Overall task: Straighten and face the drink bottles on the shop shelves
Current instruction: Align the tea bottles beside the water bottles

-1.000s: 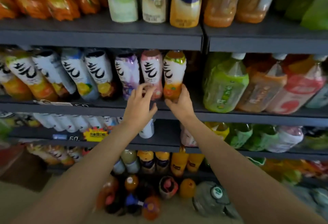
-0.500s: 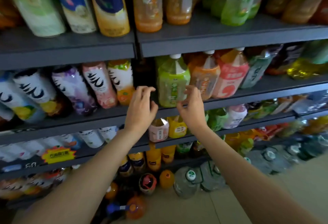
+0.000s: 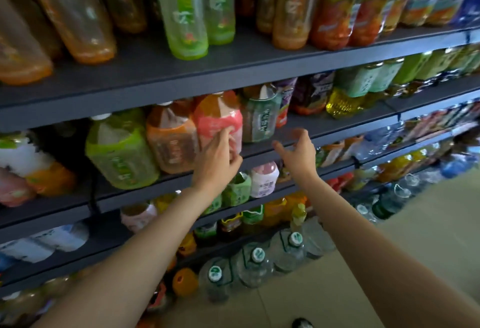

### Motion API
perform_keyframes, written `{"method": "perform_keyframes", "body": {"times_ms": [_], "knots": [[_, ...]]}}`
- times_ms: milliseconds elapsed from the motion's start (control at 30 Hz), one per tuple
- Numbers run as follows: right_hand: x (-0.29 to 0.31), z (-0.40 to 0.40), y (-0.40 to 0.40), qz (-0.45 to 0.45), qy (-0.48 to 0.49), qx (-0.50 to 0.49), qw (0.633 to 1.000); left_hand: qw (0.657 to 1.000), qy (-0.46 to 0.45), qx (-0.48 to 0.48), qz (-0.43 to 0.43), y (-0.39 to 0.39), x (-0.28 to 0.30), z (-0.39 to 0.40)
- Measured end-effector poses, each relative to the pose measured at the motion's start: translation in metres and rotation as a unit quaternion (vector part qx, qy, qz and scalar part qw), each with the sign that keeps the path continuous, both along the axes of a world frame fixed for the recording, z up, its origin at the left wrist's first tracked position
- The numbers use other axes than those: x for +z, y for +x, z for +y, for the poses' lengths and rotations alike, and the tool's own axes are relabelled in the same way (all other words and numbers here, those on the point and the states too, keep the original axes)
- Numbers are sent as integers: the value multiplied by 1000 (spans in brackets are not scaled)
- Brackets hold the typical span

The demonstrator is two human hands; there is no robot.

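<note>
On the middle shelf (image 3: 259, 155), toward its left end, a green-labelled bottle (image 3: 120, 151) stands at the front edge, tilted in this wide view; just beside it to the right stands an orange-labelled bottle (image 3: 171, 143), and next comes a pink-labelled bottle (image 3: 218, 122), the three shoulder to shoulder; the left hand (image 3: 218, 161) is raised in front of the pink one, its fingers loosely curled with the fingertips at or just off the label, the grip narrow and holding nothing that I can make out, though motion blur hides whether there is contact; further right stands a teal-labelled bottle (image 3: 259, 120), set a little back from the shelf edge; the right hand (image 3: 298, 153) hovers before a bare stretch of the front edge just right of it, thumb and fingers spread, the grip wide and empty; beyond, purple and yellow bottles run toward the right end of the shelf; these squat plastic bottles look full, so I judge them fairly heavy, stiff enough to take a firm squeeze, with glossy sleeves that may slide under dry fingers; the best hold is probably round the broad labelled body, one hand each side, turning it on its base so the label faces out; packed neighbours may shift if one is twisted carelessly.
</note>
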State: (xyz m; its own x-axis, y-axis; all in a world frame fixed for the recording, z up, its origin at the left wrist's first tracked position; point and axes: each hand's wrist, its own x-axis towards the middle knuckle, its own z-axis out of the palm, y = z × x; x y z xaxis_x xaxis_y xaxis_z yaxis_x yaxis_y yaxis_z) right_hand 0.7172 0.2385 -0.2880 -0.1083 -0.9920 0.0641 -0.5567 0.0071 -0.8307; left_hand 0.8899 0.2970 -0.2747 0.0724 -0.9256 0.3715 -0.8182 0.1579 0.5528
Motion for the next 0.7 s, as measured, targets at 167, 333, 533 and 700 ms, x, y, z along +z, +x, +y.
{"method": "perform_keyframes", "body": {"times_ms": [167,333,533,700], "knots": [[-22,-88,-46,-72,35,58,995,996,-14,73,56,-89,-15,-68],[-33,-148,-42,-121,29,95,988,986,-32,146,78,-119,-23,-102],[-36,-186,-20,-28,7,111,993,981,-28,170,89,-119,-33,-105],[-28,-160,-44,-39,-7,141,989,981,10,165,100,-129,-35,-100]]}}
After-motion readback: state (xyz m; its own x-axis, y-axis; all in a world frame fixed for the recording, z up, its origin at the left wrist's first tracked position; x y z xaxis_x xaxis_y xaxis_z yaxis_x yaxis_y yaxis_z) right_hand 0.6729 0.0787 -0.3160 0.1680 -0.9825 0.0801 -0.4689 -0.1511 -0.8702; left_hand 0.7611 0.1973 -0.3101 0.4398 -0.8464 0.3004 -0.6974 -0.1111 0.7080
